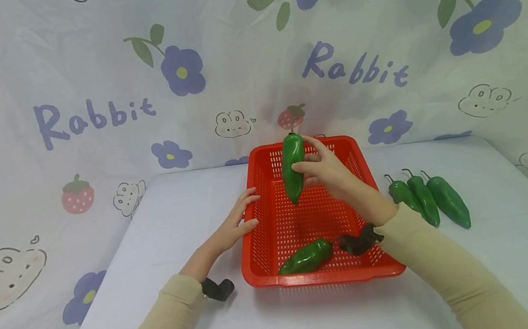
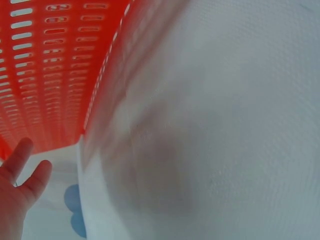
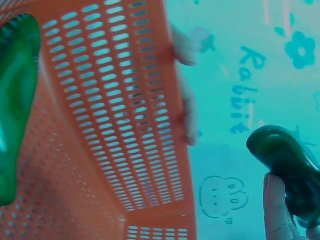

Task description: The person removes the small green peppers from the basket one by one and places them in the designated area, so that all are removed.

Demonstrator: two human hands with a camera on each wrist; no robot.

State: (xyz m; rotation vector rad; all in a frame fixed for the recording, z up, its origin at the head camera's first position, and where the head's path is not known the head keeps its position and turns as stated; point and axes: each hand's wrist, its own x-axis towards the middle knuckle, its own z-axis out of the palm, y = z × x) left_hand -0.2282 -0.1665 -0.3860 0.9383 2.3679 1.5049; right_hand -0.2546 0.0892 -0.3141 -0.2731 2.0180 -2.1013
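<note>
Over the red plastic basket (image 1: 281,281), my right hand (image 1: 329,172) holds a long green pepper (image 1: 293,166) upright, stem at the top, thumb on one side and fingers behind. In the right wrist view the same pepper (image 3: 287,170) shows past the basket wall with fingertips at its side. My left hand (image 1: 230,232) rests at the basket's left rim, fingers extended over the edge; the left wrist view shows thumb and finger (image 2: 30,185) beside the slotted wall. A second green pepper (image 1: 308,256) lies inside the basket near its front wall.
Three more green peppers (image 1: 449,202) lie side by side on the white table (image 1: 504,265), right of the basket. Behind the table hangs a patterned cloth (image 1: 245,36) with flowers and rabbits. A black wrist camera (image 1: 360,241) on the right arm hangs over the basket's front right corner.
</note>
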